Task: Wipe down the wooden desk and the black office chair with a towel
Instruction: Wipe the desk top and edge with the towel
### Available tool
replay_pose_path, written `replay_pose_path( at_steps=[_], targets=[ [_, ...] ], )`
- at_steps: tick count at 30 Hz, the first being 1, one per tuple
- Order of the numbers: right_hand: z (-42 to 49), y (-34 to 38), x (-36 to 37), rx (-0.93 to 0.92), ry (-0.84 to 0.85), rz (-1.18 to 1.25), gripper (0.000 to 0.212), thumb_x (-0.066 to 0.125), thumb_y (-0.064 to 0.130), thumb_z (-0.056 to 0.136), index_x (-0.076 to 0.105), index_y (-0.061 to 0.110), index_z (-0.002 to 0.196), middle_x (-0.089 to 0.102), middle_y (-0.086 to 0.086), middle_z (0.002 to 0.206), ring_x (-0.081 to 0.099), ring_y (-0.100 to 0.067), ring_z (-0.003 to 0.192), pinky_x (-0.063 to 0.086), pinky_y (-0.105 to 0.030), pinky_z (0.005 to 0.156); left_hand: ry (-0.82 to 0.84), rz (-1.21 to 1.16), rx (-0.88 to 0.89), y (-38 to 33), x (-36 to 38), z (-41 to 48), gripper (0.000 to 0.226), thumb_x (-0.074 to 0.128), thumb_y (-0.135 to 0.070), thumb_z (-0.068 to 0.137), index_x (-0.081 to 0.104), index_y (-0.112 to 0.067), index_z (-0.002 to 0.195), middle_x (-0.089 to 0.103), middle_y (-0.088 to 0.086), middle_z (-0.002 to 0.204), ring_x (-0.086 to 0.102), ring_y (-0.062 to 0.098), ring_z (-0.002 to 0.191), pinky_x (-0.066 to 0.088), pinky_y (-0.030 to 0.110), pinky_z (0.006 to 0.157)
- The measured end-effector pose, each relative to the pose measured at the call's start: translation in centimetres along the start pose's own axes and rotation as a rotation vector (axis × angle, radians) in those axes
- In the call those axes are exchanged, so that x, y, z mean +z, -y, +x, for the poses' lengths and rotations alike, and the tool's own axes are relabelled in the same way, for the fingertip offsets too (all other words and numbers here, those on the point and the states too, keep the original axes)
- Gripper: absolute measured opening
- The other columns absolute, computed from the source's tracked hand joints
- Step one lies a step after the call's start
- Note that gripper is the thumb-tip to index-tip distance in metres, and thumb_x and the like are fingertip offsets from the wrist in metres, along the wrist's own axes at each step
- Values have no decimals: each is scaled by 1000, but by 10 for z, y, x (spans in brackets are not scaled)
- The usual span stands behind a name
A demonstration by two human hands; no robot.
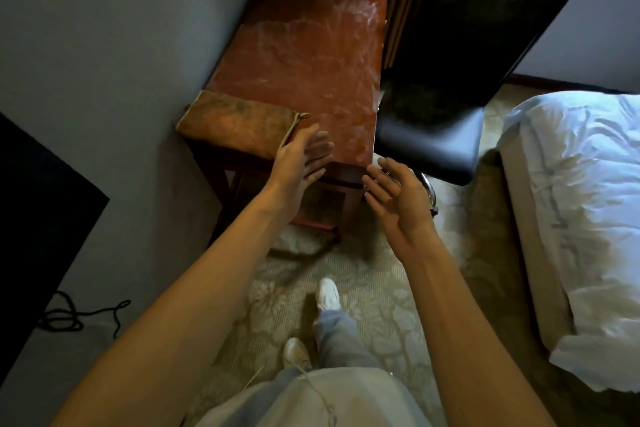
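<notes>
Reaching with both hands spread empty, the left hand (pixel 304 158) is nearing the folded towel (pixel 239 123) at nine o'clock on the smeared bench (pixel 304 55), the right hand (pixel 393 194) hovering, with bench and black chair (pixel 450 80) seemingly unwiped.

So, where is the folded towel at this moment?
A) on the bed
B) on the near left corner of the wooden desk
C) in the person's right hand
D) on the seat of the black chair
B: the towel lies folded on the desk corner next to the wall, and both open hands are empty.
</notes>
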State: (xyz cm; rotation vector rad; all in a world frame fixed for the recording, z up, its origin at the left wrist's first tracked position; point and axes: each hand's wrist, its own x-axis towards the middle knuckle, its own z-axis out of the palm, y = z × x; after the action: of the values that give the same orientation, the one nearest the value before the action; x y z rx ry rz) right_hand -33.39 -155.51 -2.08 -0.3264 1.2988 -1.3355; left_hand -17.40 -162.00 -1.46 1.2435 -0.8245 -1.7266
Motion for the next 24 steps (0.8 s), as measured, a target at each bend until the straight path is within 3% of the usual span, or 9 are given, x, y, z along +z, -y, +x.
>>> replay_pose_path(
  at_steps=[6,9,13,17,20,24],
  targets=[
    [63,12,55,32,30,-18,34,60,30,101,64,16,132,75,-3,120,72,-18,111,51,-36,101,-53,-15,-8,-20,-31,57,33,54,-50,102,72,-25,114,78,-5,112,73,10,105,50,36,100],
    [103,17,84,56,64,-18,26,62,30,100,68,18,122,76,-3,117,74,-18,106,52,-36,98,-109,-48,-2,-37,-46,91,33,55,-50,101,74,-25,112,79,-6,110,75,10,102,51,36,100],
    [161,30,127,111,144,-15,16,61,31,100,70,22,109,76,-3,116,75,-17,103,53,-36,94,-174,-69,17,-69,-63,138,30,55,-48,102,73,-25,110,79,-6,107,74,9,101,52,30,87],
    [214,49,166,126,193,-12,30,62,32,99,66,17,125,75,-4,120,74,-17,107,53,-34,90,-208,-38,10,-96,-67,184,31,56,-47,102,72,-24,113,78,-5,110,74,10,103,52,32,90],
    [244,60,189,142,221,-44,26,63,32,99,67,19,120,76,-3,119,73,-18,108,53,-35,95,-234,-17,3,-109,-68,213,30,55,-49,102,72,-27,114,78,-6,112,73,9,105,51,33,94],
    [272,64,216,172,241,-75,29,62,31,100,67,16,124,76,-2,116,73,-18,109,51,-36,98,-293,-45,-18,-118,-81,239,33,54,-50,102,71,-27,118,77,-5,116,73,10,106,50,30,84]
  ],
)
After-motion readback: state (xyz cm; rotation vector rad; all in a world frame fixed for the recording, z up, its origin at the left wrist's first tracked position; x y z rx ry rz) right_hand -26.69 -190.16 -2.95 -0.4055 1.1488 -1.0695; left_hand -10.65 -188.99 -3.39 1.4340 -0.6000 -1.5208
